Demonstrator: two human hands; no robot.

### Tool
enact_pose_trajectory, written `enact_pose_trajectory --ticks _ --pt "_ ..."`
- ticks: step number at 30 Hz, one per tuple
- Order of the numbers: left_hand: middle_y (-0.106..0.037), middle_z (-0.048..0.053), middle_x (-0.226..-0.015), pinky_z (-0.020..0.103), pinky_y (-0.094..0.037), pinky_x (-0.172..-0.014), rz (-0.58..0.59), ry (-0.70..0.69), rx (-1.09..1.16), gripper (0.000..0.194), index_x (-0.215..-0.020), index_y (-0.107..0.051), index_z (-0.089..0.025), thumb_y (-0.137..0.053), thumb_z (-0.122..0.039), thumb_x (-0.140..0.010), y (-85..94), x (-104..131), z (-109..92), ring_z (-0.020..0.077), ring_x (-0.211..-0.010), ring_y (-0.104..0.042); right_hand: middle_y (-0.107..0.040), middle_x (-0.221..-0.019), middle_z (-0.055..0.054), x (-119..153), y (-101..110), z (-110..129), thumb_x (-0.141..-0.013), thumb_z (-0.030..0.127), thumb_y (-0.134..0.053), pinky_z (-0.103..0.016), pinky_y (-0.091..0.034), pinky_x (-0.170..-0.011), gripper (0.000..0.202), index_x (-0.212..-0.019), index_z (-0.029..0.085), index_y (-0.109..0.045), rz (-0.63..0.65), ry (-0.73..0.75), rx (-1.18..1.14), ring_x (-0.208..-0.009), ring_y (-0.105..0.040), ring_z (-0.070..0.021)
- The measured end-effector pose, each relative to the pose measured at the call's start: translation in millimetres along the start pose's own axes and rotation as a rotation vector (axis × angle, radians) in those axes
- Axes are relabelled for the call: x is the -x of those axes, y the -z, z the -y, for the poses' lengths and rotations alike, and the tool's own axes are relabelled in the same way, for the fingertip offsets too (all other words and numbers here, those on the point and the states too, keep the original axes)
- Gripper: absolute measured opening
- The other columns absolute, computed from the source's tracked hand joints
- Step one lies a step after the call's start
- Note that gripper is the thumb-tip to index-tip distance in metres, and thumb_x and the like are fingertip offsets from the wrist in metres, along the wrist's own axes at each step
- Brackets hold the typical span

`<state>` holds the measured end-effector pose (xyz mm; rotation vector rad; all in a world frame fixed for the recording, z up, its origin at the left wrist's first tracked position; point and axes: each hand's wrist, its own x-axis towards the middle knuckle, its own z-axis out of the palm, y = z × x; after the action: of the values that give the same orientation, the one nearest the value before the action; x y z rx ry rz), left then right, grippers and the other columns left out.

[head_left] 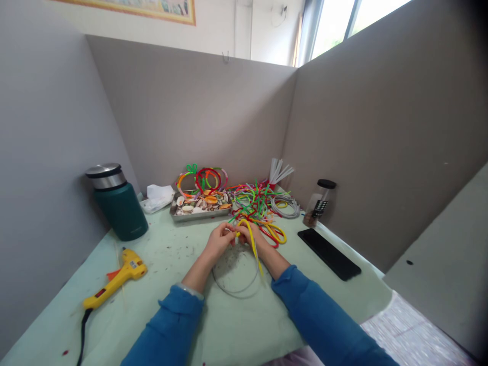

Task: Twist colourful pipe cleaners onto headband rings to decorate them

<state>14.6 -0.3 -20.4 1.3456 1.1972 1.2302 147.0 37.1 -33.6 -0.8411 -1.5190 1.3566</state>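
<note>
My left hand point(220, 241) is closed in a pinch on a thin grey wire ring point(235, 296), which hangs down between my forearms. Close beside it, my right hand point(249, 236) pinches a yellow pipe cleaner point(254, 248) against the top of the ring. The pipe cleaner arches over the right fingers, and its free end dangles toward the table. A short bit of yellow shows between both sets of fingertips; how it meets the wire is too small to tell. Just beyond my hands lies a tangled pile of coloured pipe cleaners point(253, 201).
A yellow glue gun point(114, 283) and a green thermos point(120, 208) stand at left. Behind are a tissue pack point(157, 198), a metal tray point(198, 217) of shells with decorated rings point(208, 180), white sticks point(279, 172) and coiled wire point(285, 207). A jar point(319, 203) and black phone point(328, 254) sit right.
</note>
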Motion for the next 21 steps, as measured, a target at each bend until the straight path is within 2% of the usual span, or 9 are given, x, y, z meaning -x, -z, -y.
enact_pose_trajectory --ticks 4,10,16,21 --pt "-0.054 -0.004 -0.050 0.019 -0.026 -0.044 -0.001 -0.049 0.040 0.028 -0.081 -0.056 -0.016 -0.064 -0.038 -0.065 1.1 2.0 -2.9 0.0072 -0.043 -0.040 -0.043 -0.042 0.005 -3.6 0.9 -8.3 -0.074 0.038 -0.054 -0.022 -0.025 -0.041 0.027 -0.057 0.018 -0.048 -0.029 0.010 -0.021 -0.039 -0.038 -0.0084" --pt "-0.056 -0.002 -0.055 0.020 -0.029 -0.046 -0.039 -0.090 0.076 0.035 -0.080 -0.063 -0.013 -0.071 -0.039 -0.058 0.6 0.3 -0.9 0.0082 -0.049 -0.045 -0.039 -0.044 0.005 -3.4 -3.8 -4.1 -0.070 0.034 -0.055 -0.023 -0.024 -0.039 0.024 -0.056 0.020 -0.042 -0.095 -0.082 -0.127 -0.038 -0.035 -0.0082" --pt "-0.061 0.001 -0.060 0.021 -0.029 -0.045 -0.148 -0.069 0.049 0.036 -0.081 -0.068 -0.011 -0.071 -0.041 -0.060 1.7 -1.7 2.0 0.0086 -0.048 -0.046 -0.038 -0.046 0.005 -3.0 -4.5 -1.1 -0.069 0.033 -0.058 -0.022 -0.023 -0.037 0.023 -0.057 0.020 -0.043 -0.065 -0.093 -0.194 -0.039 -0.033 -0.0074" --pt "-0.060 0.001 -0.058 0.021 -0.026 -0.044 -0.197 -0.054 0.053 0.039 -0.080 -0.070 -0.011 -0.071 -0.044 -0.058 2.5 -1.7 0.7 0.0076 -0.046 -0.040 -0.042 -0.046 0.005 -5.3 -2.8 -4.6 -0.068 0.035 -0.059 -0.022 -0.025 -0.036 0.021 -0.064 0.019 -0.048 -0.098 -0.138 -0.263 -0.038 -0.036 -0.0080"
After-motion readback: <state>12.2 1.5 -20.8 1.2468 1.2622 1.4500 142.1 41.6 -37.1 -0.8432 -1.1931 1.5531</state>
